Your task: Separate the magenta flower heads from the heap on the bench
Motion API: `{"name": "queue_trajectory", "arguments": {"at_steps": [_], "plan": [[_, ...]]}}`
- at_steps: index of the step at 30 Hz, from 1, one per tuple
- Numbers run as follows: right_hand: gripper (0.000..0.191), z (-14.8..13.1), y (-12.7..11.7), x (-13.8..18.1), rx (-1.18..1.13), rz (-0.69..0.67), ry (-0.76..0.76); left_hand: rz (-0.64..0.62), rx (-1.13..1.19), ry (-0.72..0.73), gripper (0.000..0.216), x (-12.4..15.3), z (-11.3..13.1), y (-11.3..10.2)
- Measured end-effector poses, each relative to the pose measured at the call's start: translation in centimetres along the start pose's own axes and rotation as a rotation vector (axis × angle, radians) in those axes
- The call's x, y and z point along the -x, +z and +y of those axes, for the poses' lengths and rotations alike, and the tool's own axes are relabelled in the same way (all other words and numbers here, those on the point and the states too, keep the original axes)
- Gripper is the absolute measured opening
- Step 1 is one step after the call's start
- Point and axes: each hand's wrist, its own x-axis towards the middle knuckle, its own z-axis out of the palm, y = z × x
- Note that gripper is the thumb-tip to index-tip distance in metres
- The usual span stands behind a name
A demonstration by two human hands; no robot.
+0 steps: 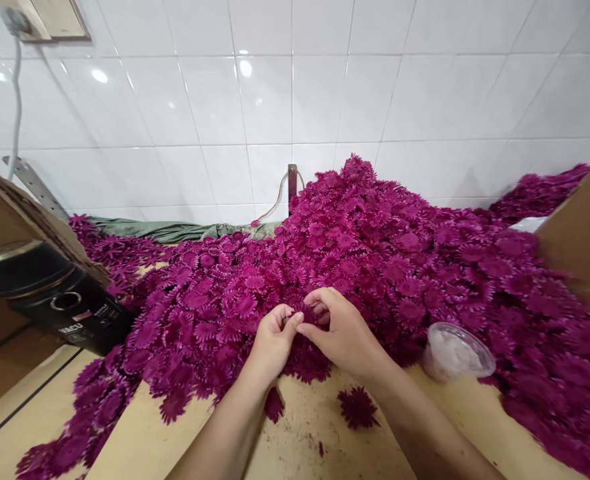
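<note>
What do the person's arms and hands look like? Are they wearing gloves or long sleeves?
No gloves! The left hand and right hand are bare, and both forearms show no sleeves. I see no watch or bracelet, and no ring, though some fingers are partly hidden.

One head-worn view, near, forward and down at purple flowers (325,260) (wall (185,113) beyond).

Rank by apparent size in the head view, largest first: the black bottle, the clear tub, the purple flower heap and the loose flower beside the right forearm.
1. Purple flower heap, by far
2. Black bottle
3. Clear tub
4. Loose flower
</note>
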Motion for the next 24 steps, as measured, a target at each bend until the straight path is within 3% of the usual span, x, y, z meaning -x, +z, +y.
{"name": "queue_trajectory", "arguments": {"at_steps": [3, 8, 10, 18, 23, 24], "plan": [[0.016, 0.2, 0.2, -0.3, -0.064, 0.001, 0.039, 0.006, -0.011, -0.003, 0.04, -0.1, -0.1, 0.1], [0.008, 0.7, 0.1, -0.9, -0.361, -0.231, 0.138, 0.0, -0.021, 0.001, 0.043, 0.0, -0.1, -0.1], [0.004, 0.8, 0.0, -0.9, -0.396, -0.214, 0.146, -0.021, -0.031, 0.013, 0.042, 0.1, 0.1, -0.1], [0.007, 0.2, -0.2, -1.5, -0.261, 0.202, 0.113, 0.001, -0.066, 0.12, 0.029, 0.3, 1.1, 0.9], [0.008, 2.7, -3.7, -4.1, -0.233, 0.648, 0.163, 0.104, 0.044, 0.121, 0.03, 0.6, 1.0, 0.0], [0.01, 3.3, -4.4, -4.5, -0.213, 0.661, 0.16, 0.107, 0.052, 0.106, 0.029, 0.6, 1.0, -0.1]]}}
